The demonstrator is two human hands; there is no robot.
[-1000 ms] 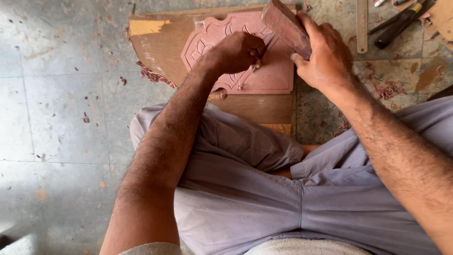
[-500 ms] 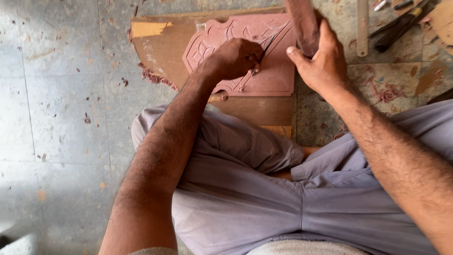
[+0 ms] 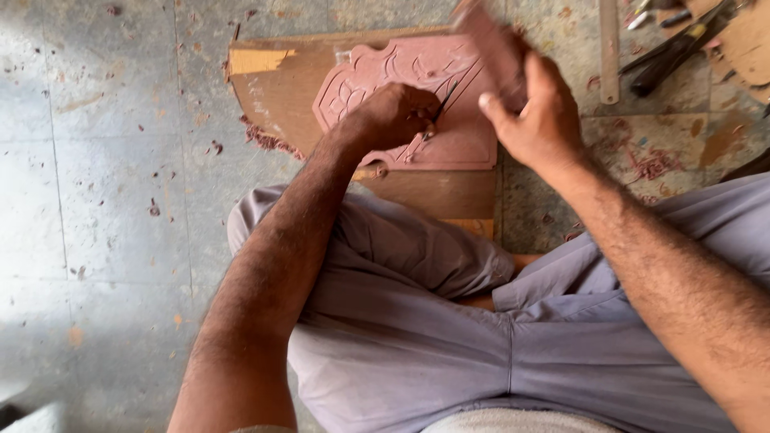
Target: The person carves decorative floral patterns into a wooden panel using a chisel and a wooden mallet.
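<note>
Two hands working, both closed on tools. Nearest: grey trousers (image 3: pixel 417 321), person sitting cross-legged on the floor (image 3: pixel 104 200).

Left hand (image 3: pixel 393 116) is gripping a thin chisel (image 3: pixel 443 95), fist resting on the carved reddish panel (image 3: pixel 417 96). The chisel's blade is showing at the thumb side, slanting up and right, tip apparently touching the carving just beyond the knuckles; exact contact point is hidden by the fist.

Right hand (image 3: pixel 539 120) is clamping a reddish wooden block (image 3: pixel 493 44), used as a mallet, blurred. The block is sitting just right of and beyond the chisel's butt end, apart from it. Key relation: the chisel's long axis is pointing toward the block, so the right hand is the striker and the left is only steering.

The panel is lying flat under the left hand on a brown backing board (image 3: pixel 281 96), long axis running left to right. A pale tape-like yellow patch (image 3: pixel 261 60) is sitting on the board's far-left corner, rectangular, no readable marking.

Farther right of the right hand: a flat ruler (image 3: pixel 609 48) lying front to back, then a cluster of dark hand tools (image 3: pixel 678 44) at the far-right edge. Red shavings are scattered near the board.
</note>
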